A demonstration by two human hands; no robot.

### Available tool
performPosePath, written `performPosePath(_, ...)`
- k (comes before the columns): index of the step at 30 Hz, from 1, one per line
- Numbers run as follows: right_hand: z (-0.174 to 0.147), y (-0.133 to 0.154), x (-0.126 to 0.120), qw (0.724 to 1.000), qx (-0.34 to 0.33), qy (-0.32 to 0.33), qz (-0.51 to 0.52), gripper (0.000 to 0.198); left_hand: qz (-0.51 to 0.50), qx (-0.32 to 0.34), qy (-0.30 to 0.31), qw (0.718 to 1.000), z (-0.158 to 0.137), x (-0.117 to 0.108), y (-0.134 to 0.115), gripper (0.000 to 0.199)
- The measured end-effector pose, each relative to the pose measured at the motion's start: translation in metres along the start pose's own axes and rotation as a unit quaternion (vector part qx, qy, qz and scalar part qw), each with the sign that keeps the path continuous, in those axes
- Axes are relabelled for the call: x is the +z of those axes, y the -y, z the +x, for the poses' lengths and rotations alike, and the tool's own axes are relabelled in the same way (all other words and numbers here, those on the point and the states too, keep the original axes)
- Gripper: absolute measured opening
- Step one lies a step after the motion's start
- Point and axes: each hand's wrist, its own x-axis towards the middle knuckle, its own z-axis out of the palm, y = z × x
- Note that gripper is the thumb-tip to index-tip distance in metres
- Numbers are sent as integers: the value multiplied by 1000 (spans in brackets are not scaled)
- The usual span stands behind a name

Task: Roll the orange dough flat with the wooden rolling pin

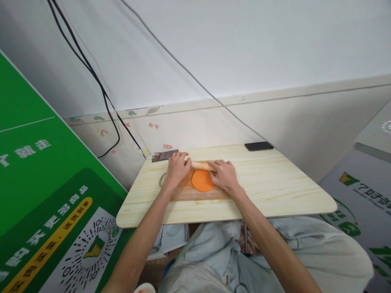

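At the far left of the frame a large green printed board (36,195) with white characters and a QR code is seen leaning, and black cables (100,89) are hung down the white wall (244,44) above it. Right of the board, a dark phone (164,155) is laid at the upper left corner of the pale wooden table (275,191), whose corners are rounded and whose grain runs lengthwise. The left hand (177,169) is laid palm down over the left end of a pale wooden rolling pin (202,165), its fingers kept close together and curled lightly over the pin. Under both hands a darker brown wooden board (186,191) is set on the table, and a thin grey loop (161,180) can be made out at its left edge. Just below the pin, at the centre of the frame, a flat round disc of smooth orange dough (202,181) is lying on the board, between the two wrists. The right hand (224,174) is pressed on the pin's right end, fingers together and flat, partly covering the disc's right rim. Further right a second black phone (258,146) is placed at the table's upper edge. Light denim-clad legs (214,252) are visible beneath the table.
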Motion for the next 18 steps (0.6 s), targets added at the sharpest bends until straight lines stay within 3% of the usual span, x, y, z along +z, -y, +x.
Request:
performPosePath(6, 2, 2, 1, 1000, 7, -10, 5, 31, -21, -20, 49, 998, -10, 17, 0, 29)
performPosePath(13, 10, -3, -2, 998, 58, 1, -13, 35, -25, -12, 41, 999, -6, 14, 4, 26)
performPosePath(18, 22, -13, -12, 998, 13, 38, -46, 38, -8, -2, 66, 998, -4, 20, 2, 37)
